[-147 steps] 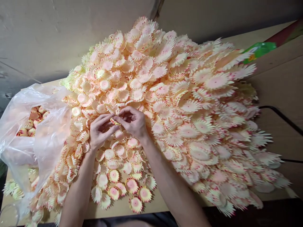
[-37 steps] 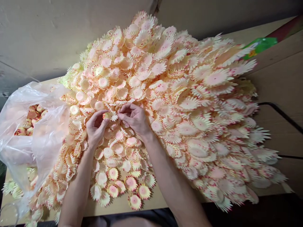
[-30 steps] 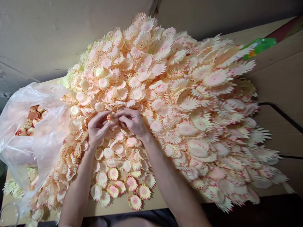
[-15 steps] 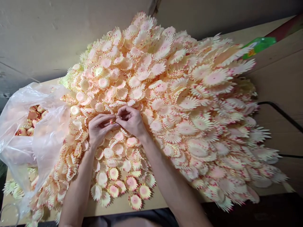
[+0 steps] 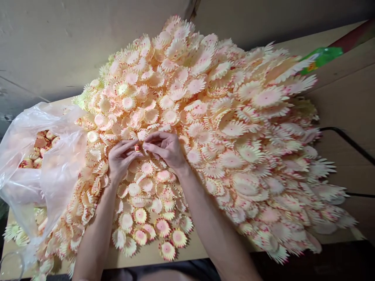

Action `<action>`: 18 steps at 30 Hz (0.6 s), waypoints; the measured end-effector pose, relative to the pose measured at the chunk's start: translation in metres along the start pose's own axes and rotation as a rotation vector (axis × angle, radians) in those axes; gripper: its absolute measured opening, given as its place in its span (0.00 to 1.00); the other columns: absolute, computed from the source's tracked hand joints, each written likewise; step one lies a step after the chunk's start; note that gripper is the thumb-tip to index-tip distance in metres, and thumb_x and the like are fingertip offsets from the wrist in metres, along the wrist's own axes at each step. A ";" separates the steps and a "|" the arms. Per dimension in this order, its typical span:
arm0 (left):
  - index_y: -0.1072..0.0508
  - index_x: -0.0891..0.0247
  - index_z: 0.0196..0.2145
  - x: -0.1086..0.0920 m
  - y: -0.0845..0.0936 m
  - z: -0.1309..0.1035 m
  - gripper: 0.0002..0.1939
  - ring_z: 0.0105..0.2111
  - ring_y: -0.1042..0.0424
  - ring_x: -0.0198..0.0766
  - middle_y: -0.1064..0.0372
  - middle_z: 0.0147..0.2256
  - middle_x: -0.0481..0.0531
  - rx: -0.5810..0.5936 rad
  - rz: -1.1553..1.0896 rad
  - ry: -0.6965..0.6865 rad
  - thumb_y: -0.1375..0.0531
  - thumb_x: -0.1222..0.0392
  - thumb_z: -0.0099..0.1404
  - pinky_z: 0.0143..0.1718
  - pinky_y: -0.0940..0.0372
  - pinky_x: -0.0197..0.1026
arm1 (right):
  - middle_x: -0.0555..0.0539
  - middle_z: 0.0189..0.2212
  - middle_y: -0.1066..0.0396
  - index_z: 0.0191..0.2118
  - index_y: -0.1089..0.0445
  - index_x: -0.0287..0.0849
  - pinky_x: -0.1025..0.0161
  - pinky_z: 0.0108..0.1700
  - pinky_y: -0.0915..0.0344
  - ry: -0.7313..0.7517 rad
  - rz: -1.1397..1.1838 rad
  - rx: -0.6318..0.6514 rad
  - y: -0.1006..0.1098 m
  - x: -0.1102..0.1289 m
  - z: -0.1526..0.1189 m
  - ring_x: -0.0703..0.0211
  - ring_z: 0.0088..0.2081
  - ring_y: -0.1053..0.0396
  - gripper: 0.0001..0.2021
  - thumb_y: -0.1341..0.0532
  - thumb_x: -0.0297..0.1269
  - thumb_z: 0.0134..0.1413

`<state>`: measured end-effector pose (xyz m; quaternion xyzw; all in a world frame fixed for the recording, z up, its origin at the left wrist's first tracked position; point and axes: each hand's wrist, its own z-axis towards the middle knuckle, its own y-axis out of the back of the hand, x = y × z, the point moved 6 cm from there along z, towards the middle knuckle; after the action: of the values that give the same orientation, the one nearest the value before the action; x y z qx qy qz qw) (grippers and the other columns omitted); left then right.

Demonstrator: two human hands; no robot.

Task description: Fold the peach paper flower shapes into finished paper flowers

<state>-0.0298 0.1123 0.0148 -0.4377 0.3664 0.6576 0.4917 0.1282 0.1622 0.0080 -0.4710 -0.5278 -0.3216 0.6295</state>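
Observation:
My left hand (image 5: pixel 123 156) pinches a small rolled-up petal piece (image 5: pixel 137 148), cream with red edges, between thumb and fingers. Right beside it, my right hand (image 5: pixel 165 150) has thumb and index finger pressed together; whatever may be between those fingertips is too small to make out. Both hands are over a large heap of cream and pink fringed artificial petals (image 5: pixel 231 160). Below them, between my forearms, lie several loose round petal pieces (image 5: pixel 162 227) with pink centres and red-tipped edges.
At the left, a clear plastic bag (image 5: pixel 63 171) holds several tightly rolled pieces (image 5: pixel 38 152). A green wrapper (image 5: pixel 325 58) lies at the upper right. A black cable (image 5: pixel 351 142) runs along the right. Behind the table (image 5: pixel 146 255) stands a grey wall (image 5: pixel 73 39).
My right hand has shifted slightly right and down, its fingers straighter. The rolled piece in my left hand shows more plainly. The heap looks the same.

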 end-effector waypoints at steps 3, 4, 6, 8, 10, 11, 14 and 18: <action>0.17 0.59 0.42 0.002 0.000 -0.001 0.19 0.31 0.25 0.34 0.23 0.37 0.55 0.011 -0.012 0.000 0.27 0.54 0.52 0.30 0.28 0.33 | 0.51 0.25 0.26 0.32 0.24 0.41 0.70 0.17 0.45 -0.031 0.008 0.038 -0.003 -0.003 -0.001 0.70 0.18 0.38 0.12 0.26 0.40 0.41; 0.17 0.58 0.42 0.002 -0.001 -0.001 0.19 0.32 0.25 0.34 0.24 0.37 0.55 0.016 -0.020 0.001 0.27 0.53 0.51 0.30 0.28 0.34 | 0.50 0.26 0.25 0.32 0.24 0.41 0.70 0.18 0.43 -0.034 0.011 0.042 -0.003 -0.003 -0.001 0.69 0.19 0.36 0.12 0.26 0.40 0.40; 0.17 0.58 0.42 0.002 -0.002 -0.001 0.20 0.32 0.25 0.35 0.24 0.37 0.54 0.026 -0.032 0.003 0.26 0.52 0.51 0.31 0.28 0.35 | 0.50 0.27 0.24 0.32 0.24 0.41 0.70 0.20 0.39 -0.031 0.017 0.045 -0.004 -0.003 -0.001 0.67 0.21 0.33 0.12 0.26 0.39 0.40; 0.18 0.58 0.42 0.002 -0.002 0.000 0.21 0.32 0.25 0.35 0.24 0.37 0.54 0.032 -0.037 0.003 0.26 0.52 0.50 0.31 0.28 0.35 | 0.50 0.27 0.24 0.32 0.24 0.40 0.70 0.21 0.37 -0.023 0.028 0.044 -0.004 -0.003 -0.001 0.67 0.23 0.31 0.12 0.26 0.38 0.40; 0.18 0.58 0.42 0.002 -0.002 0.000 0.21 0.32 0.25 0.35 0.24 0.37 0.54 0.035 -0.035 -0.001 0.26 0.52 0.50 0.31 0.28 0.35 | 0.50 0.27 0.24 0.31 0.24 0.40 0.70 0.21 0.38 -0.025 0.034 0.040 -0.005 -0.002 -0.001 0.68 0.22 0.32 0.12 0.26 0.38 0.40; 0.18 0.58 0.42 0.002 -0.003 0.000 0.21 0.32 0.25 0.35 0.24 0.37 0.54 0.037 -0.036 -0.001 0.26 0.52 0.50 0.31 0.27 0.35 | 0.50 0.26 0.25 0.31 0.24 0.40 0.70 0.20 0.39 -0.030 0.036 0.039 -0.005 -0.001 -0.001 0.68 0.21 0.33 0.12 0.26 0.38 0.40; 0.18 0.57 0.42 0.002 -0.003 0.000 0.20 0.32 0.24 0.35 0.24 0.37 0.54 0.046 -0.056 0.009 0.27 0.52 0.51 0.32 0.27 0.35 | 0.50 0.26 0.25 0.31 0.24 0.40 0.71 0.18 0.40 -0.039 0.039 0.038 -0.005 -0.001 -0.001 0.68 0.21 0.33 0.12 0.26 0.39 0.40; 0.17 0.56 0.42 0.000 -0.004 0.000 0.20 0.33 0.24 0.35 0.24 0.37 0.54 0.042 -0.060 0.003 0.26 0.52 0.51 0.31 0.27 0.35 | 0.50 0.27 0.25 0.32 0.24 0.41 0.70 0.20 0.37 -0.027 0.044 0.041 -0.005 -0.002 -0.001 0.67 0.23 0.31 0.11 0.26 0.37 0.40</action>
<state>-0.0264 0.1132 0.0143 -0.4391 0.3676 0.6340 0.5198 0.1238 0.1597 0.0076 -0.4739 -0.5323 -0.2904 0.6386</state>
